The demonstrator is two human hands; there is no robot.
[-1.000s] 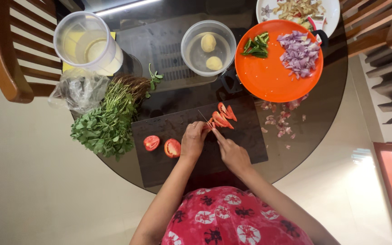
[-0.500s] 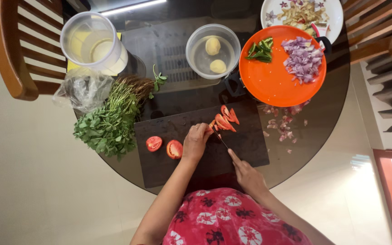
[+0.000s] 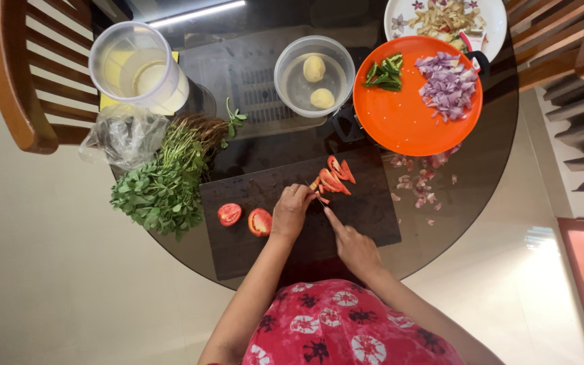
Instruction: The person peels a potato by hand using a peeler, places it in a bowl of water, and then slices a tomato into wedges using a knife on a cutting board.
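Over the dark cutting board [image 3: 373,216], left hand [image 3: 290,211] pins a tomato piece [image 3: 322,197]; right hand [image 3: 353,247] grips a knife [image 3: 319,196].

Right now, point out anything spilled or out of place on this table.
Chopped onion bits lie scattered on the bare glass table, just below the orange plate and beside the dark cutting board. They look spilled from the onion pile.

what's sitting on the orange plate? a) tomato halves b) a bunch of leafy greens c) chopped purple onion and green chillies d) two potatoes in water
c: the orange plate holds a pile of chopped purple onion and a few green chillies; the tomato halves lie on the dark cutting board instead.
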